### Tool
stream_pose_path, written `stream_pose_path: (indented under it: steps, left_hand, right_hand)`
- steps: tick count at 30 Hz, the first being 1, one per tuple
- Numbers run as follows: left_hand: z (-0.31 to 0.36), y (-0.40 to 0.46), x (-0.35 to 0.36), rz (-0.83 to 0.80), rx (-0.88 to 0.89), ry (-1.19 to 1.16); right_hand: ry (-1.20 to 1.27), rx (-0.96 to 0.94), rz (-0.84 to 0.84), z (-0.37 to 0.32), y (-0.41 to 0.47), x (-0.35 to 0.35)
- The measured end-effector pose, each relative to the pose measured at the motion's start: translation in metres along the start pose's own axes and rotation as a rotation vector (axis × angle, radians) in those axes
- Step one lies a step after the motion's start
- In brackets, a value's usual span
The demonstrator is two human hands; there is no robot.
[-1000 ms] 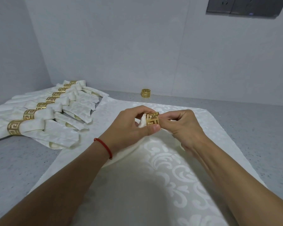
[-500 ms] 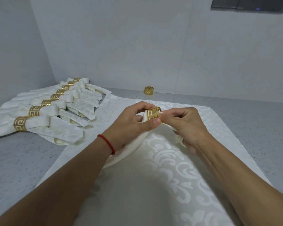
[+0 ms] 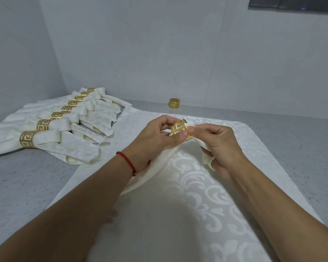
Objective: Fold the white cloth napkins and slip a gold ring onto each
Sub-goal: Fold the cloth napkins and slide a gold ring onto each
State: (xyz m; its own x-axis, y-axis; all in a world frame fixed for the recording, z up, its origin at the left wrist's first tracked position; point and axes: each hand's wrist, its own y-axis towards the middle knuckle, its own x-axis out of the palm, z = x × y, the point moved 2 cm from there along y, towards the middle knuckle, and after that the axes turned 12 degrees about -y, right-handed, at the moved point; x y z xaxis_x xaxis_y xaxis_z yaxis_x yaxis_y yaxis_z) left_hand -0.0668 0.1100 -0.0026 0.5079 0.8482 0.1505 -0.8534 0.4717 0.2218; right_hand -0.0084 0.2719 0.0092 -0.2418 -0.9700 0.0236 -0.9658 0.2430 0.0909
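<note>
Head view. At the centre of the frame both hands meet over a white patterned cloth (image 3: 206, 214) spread flat on the grey speckled counter (image 3: 27, 176). The left hand (image 3: 155, 140) pinches a gold ring (image 3: 180, 129) between thumb and fingers; the ring has a cut-out key pattern and sits tilted, its open end turned toward the right. The right hand (image 3: 220, 146) pinches the tip of a rolled white napkin (image 3: 159, 163) right at the ring's far opening, where a small bit of white cloth shows. The napkin runs through the ring, then curves down and to the lower left under the left hand and wrist, lying on the spread cloth. Another fold of it shows below the right hand's curled lower fingers. A red cord bracelet (image 3: 128, 163) circles the left wrist.

At the left of the frame lies a row of finished napkins (image 3: 51, 137), each banded by a gold ring, overlapping one another and running from the left edge back toward the wall corner. Their fanned ends point right and the nearest ones touch the spread cloth's left edge.

At the upper middle, a spare ring (image 3: 174, 103) stands alone on the counter, close to the wall (image 3: 159, 44) and just beyond the cloth's far edge. A dark socket panel (image 3: 292, 4) is on the wall at the upper right.
</note>
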Motion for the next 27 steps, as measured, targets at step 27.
stream_pose_path:
  steps: [27]
  left_hand:
    - [0.011,-0.005,-0.007,0.045,-0.270,-0.272]
  right_hand:
    - [-0.023,-0.058,0.172,-0.001,0.000,0.007]
